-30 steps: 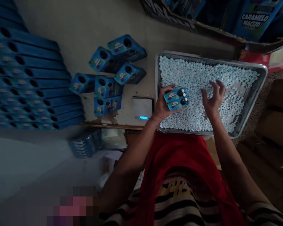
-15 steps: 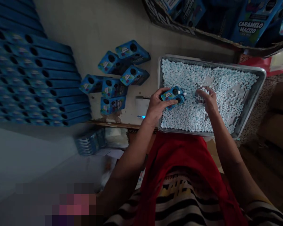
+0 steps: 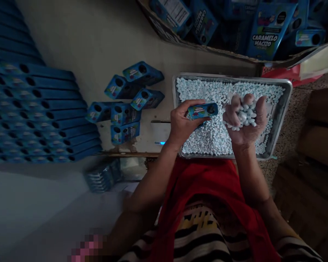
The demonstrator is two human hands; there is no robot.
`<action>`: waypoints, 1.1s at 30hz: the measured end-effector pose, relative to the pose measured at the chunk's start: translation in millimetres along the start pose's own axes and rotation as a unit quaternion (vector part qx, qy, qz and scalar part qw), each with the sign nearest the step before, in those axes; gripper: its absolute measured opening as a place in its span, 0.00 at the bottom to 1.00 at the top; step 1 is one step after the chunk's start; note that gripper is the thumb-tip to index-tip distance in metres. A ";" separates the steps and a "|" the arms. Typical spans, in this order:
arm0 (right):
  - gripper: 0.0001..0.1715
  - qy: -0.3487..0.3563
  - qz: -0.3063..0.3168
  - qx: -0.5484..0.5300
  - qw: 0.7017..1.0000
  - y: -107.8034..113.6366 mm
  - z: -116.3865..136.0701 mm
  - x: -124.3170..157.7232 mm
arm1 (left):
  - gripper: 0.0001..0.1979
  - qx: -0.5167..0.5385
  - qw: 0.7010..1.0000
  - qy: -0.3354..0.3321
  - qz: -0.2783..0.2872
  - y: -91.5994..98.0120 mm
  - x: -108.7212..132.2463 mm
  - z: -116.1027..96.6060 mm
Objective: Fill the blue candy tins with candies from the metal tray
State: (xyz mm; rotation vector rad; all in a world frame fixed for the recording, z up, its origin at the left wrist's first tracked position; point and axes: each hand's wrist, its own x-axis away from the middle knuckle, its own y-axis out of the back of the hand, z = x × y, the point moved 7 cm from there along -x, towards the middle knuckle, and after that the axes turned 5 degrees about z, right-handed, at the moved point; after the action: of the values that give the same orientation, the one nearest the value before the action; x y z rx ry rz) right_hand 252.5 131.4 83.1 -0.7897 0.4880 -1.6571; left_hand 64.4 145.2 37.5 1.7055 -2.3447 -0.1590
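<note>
My left hand [image 3: 179, 123] grips a small blue candy box [image 3: 201, 110] over the left part of the metal tray [image 3: 282, 113]. The printed side of the box faces up, and its inside is hidden from me. To its right, my right hand [image 3: 245, 135] is turned palm up with the fingers curled round a handful of pale blue-white candies [image 3: 243, 117]. Beneath both hands the tray is spread with many loose candies [image 3: 207, 140] of the same kind.
Several blue boxes [image 3: 125, 113] stand left of the tray, beside a scale [image 3: 160, 133] with a lit display. A large stack of blue boxes [image 3: 43, 116] fills the far left. At the top, a cardboard carton [image 3: 221, 52] holds more boxes. Brown cartons [image 3: 317, 145] are at the right.
My right hand has come up from the candies and turned palm up with a handful. In my left hand the box has tilted to a more level angle. The whole view has shifted somewhat.
</note>
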 end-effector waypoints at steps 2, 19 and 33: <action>0.31 0.053 0.003 0.024 0.998 -15.0 10.3 -2.8 | 0.27 -0.012 1.000 -0.008 0.017 -7.9 -4.0 -5.1; 0.17 -0.156 -0.296 -0.173 0.926 118.9 -44.7 27.1 | 0.17 -0.141 0.986 -0.080 0.028 8.6 -16.1 -15.4; 0.19 -0.174 -0.193 -0.103 0.960 139.5 -58.4 37.8 | 0.23 -0.098 0.988 -0.072 -0.092 105.3 -39.3 9.8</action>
State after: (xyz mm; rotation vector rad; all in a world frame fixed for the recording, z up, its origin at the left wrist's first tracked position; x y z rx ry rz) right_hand 302.1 56.4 -44.2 -1.3735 0.2679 -1.7844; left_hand -23.8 215.1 46.8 1.8621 -2.1785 -0.5442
